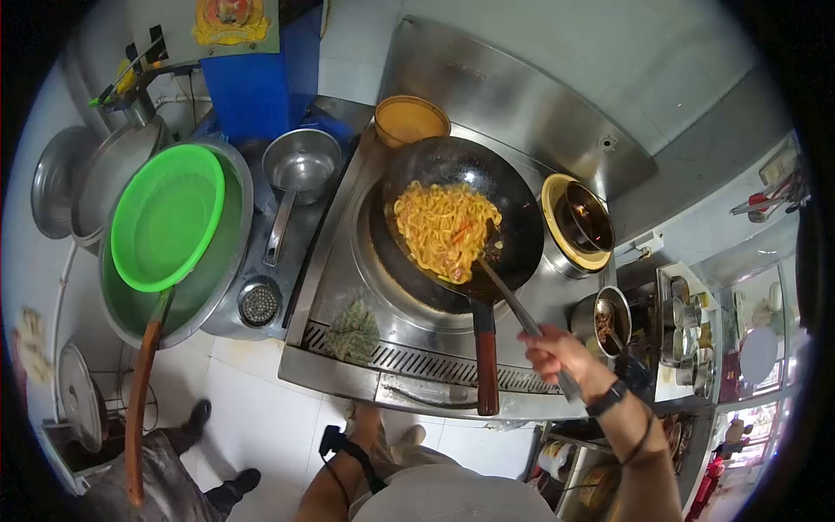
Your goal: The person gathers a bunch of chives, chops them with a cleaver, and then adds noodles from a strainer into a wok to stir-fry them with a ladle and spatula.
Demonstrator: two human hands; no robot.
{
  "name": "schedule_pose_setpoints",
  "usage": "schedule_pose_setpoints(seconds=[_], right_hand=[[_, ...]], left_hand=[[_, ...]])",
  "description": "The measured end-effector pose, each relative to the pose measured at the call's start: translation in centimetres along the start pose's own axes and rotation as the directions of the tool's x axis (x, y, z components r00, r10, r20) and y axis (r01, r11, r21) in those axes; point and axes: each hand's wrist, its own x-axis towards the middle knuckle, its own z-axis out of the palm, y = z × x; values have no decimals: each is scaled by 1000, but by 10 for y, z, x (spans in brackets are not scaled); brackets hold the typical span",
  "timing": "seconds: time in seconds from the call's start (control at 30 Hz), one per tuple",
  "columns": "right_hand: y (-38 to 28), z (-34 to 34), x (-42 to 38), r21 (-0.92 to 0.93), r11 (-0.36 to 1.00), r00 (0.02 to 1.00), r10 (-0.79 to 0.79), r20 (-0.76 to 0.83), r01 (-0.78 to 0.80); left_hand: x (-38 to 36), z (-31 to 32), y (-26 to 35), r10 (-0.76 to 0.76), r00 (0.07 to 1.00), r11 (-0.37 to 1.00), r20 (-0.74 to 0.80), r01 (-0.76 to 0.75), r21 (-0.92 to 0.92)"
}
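My right hand (561, 355) is closed round the long metal handle of a ladle (519, 311), whose end reaches into the noodles. Yellow-brown noodles (439, 228) lie in a dark wok (520, 209) on the steel stove. The wok's red-brown handle (487, 365) points toward me and stands free of both hands. Low in the view, my left hand (367, 424) hangs near the stove's front edge by a crumpled patterned cloth (352, 335); its fingers are mostly hidden.
Left are a green basin (167, 217) in a metal bowl, a saucepan (302, 163) and a long wooden handle (142, 409). Bowls (587, 217) and a pot (600, 324) stand right. A co-worker's legs and shoes (246, 481) show at lower left.
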Motion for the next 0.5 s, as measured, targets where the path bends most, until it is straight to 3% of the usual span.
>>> schedule_pose_setpoints(seconds=[0.03,0.07,0.1,0.13,0.17,0.2,0.33,0.4,0.43,0.5], right_hand=[[-4,-1,14,11,996,995,-90,-32,90],[-7,-1,21,17,983,982,-180,-64,181],[-11,1,19,19,982,980,-188,-64,190],[-13,3,13,-144,957,953,-270,-138,250],[-14,4,6,-305,909,913,-354,-202,285],[-11,-1,-4,-411,860,893,-406,-195,301],[1,-26,-40,-514,818,870,-428,-245,257],[0,-36,-31,-740,615,750,-618,-237,273],[-5,-41,-18,-742,612,747,-621,-237,274],[-27,-48,10,-747,655,800,-507,-321,115]], left_hand=[[-3,8,20,77,997,924,-4,-70,375],[-5,25,40,152,988,709,22,-125,694],[-3,42,57,213,974,387,80,-159,908],[0,51,66,244,957,5,157,-163,987],[-1,55,72,234,962,-111,139,-115,987],[2,55,75,225,970,-129,93,-65,989],[5,52,75,214,975,-95,-62,84,992],[7,51,74,216,971,-84,-105,125,989],[9,50,72,218,969,-80,-119,139,987],[10,47,70,219,964,-71,-150,169,983]])
